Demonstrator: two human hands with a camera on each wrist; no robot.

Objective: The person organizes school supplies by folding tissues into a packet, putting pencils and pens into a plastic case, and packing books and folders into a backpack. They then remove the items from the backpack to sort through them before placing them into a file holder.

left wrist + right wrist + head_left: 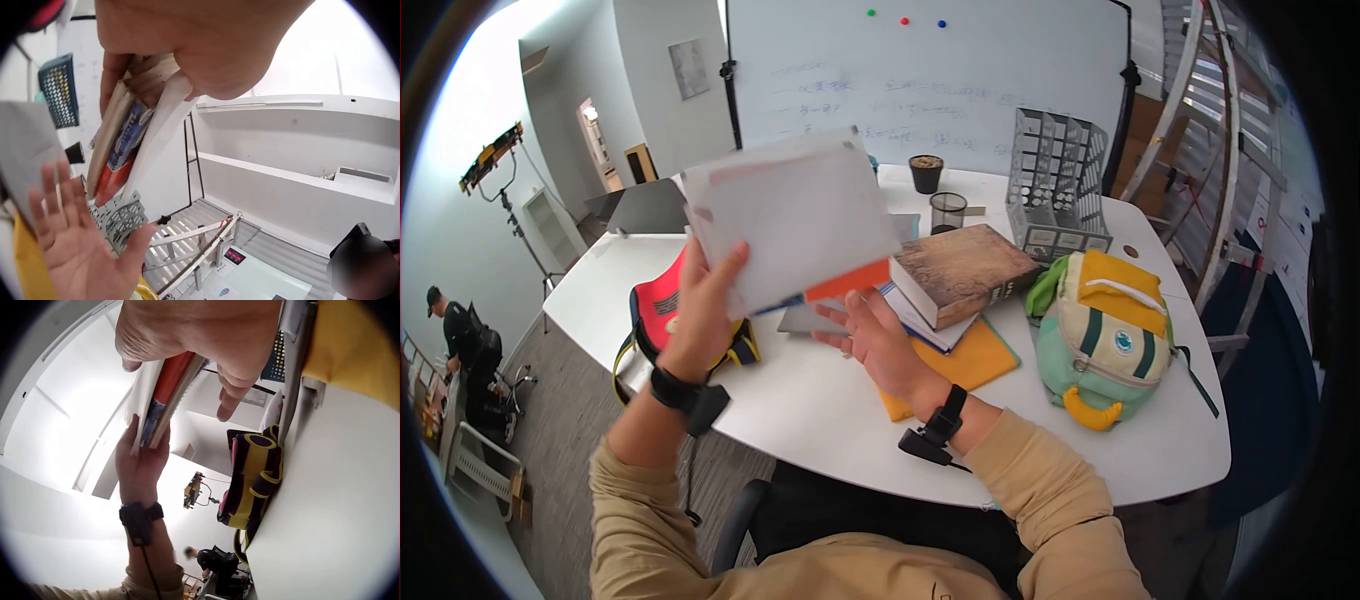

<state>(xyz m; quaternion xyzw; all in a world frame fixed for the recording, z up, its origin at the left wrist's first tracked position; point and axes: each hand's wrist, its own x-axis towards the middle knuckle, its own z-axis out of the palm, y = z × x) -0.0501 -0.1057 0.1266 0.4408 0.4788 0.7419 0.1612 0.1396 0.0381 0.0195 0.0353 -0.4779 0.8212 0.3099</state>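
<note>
My left hand [702,300] grips a stack of books [795,215] by its left side, thumb on the white face towards me. The stack is raised and tilted above the table. From the left wrist view, its edge shows a white layer, a blue and orange one, and tan ones. My right hand [878,345] is spread with the palm up, fingers extended just below the stack's lower right corner. Behind that hand, a thick brown book [970,268] lies on other books and a yellow-orange folder [975,362].
A green and cream backpack [1105,345] stands at the right of the white table [820,420]. At the left sits a red and yellow bag [662,305]. Further back are a grey file rack [1060,190], a mesh pen cup [947,212], a potted plant [926,175] and a laptop [650,208].
</note>
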